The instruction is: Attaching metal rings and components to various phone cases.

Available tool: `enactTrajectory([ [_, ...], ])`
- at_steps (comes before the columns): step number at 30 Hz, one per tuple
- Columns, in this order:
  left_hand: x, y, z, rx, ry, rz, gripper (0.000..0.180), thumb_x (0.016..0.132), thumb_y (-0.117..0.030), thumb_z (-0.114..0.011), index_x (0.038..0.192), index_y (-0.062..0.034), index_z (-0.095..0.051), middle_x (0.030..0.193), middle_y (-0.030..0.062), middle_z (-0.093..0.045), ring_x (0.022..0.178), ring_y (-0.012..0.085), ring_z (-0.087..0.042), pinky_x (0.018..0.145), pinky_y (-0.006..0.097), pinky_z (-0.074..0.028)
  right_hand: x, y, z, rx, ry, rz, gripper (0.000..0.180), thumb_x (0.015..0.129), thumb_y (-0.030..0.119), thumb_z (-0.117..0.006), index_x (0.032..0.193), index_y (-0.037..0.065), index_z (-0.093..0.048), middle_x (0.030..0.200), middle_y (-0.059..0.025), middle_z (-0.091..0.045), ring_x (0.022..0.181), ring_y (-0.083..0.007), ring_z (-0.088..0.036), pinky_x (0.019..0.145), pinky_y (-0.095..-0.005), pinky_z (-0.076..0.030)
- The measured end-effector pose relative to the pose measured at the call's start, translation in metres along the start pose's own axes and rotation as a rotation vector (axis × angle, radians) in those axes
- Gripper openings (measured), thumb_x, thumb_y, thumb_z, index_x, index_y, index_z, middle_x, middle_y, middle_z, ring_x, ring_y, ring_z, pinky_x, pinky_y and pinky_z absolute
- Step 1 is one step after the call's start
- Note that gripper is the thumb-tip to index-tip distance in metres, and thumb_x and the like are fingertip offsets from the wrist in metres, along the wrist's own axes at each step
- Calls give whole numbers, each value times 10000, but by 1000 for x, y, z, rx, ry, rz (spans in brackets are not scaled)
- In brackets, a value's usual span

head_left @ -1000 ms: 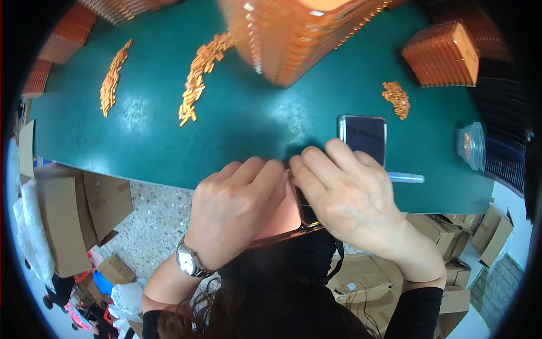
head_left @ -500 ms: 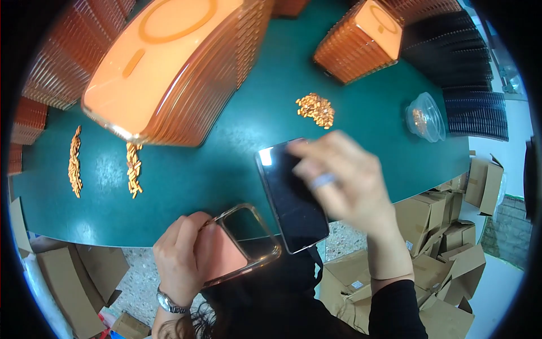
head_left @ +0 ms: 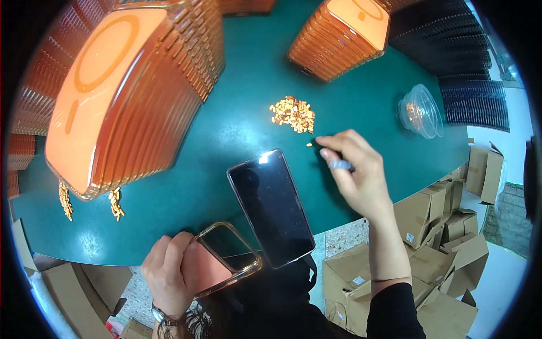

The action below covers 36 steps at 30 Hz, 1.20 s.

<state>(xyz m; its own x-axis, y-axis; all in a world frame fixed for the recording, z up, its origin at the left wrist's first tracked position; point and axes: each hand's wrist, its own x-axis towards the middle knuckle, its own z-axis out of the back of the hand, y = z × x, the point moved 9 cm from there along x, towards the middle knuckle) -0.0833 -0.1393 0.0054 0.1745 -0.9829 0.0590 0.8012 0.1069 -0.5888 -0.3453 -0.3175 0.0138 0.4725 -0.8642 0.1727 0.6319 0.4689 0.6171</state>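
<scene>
My left hand [head_left: 168, 270] is closed round a phone case [head_left: 208, 268] with a pink-orange back, gold rim and large camera opening, tilted at the table's front edge. Just right of it, a black-screened smartphone [head_left: 272, 209] lies slanted, its lower end reaching over the edge. My right hand [head_left: 358, 169], a grey band round one finger, hovers right of the phone with thumb and forefinger slightly apart and nothing visible between them. One small gold piece [head_left: 309, 144] lies by those fingertips. Beyond it is a loose heap of gold pieces [head_left: 293, 114].
A tall stack of orange phone cases [head_left: 141, 96] stands at left, with two rows of gold pieces [head_left: 116, 203] before it. Another orange stack [head_left: 339, 42] is at the back, black stacks [head_left: 474, 104] at far right. A clear plastic tub [head_left: 422, 113] and cardboard boxes [head_left: 420, 217] are right.
My right hand has moved from over the smartphone to beside the gold heap. A single gold piece now lies apart from the heap. The view has shifted; my left hand still holds the case.
</scene>
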Motion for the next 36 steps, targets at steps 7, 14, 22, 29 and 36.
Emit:
enactTrajectory([
  [7,3,-3,-2,8,22,-25,129,911,-28,-727,1034,-56,-696,763,110,-562,673,308,-591,592,425,-447,12,1,-5,8,93,-118,108,931,56,-699,1019,18,-750,981,-142,-704,885,-323,-709,781,-410,-556],
  [14,7,-3,3,49,58,-26,109,933,-96,-740,1031,-106,-692,797,85,-601,721,303,-657,628,429,-518,25,10,-18,-93,185,-50,72,923,59,-693,950,-8,-689,926,-167,-671,867,-343,-685,789,-413,-542],
  [22,14,-3,1,38,156,5,89,990,-167,-695,989,-97,-639,831,84,-645,739,311,-683,612,426,-530,-5,151,-72,77,250,583,217,735,-11,-789,912,42,-675,951,-104,-651,786,-279,-670,633,-368,-548],
  [29,8,4,-2,-24,153,10,66,1014,-153,-665,1003,-92,-644,858,97,-668,748,335,-679,619,445,-519,-16,167,-106,-98,357,687,292,691,18,-798,952,15,-666,1001,-102,-653,792,-260,-656,644,-367,-548],
  [36,8,6,1,-38,139,1,92,1027,-168,-654,989,-88,-633,853,108,-652,739,346,-667,610,455,-505,-11,169,-107,-153,357,551,240,753,-35,-771,960,9,-656,957,-98,-635,785,-286,-664,649,-393,-549],
])
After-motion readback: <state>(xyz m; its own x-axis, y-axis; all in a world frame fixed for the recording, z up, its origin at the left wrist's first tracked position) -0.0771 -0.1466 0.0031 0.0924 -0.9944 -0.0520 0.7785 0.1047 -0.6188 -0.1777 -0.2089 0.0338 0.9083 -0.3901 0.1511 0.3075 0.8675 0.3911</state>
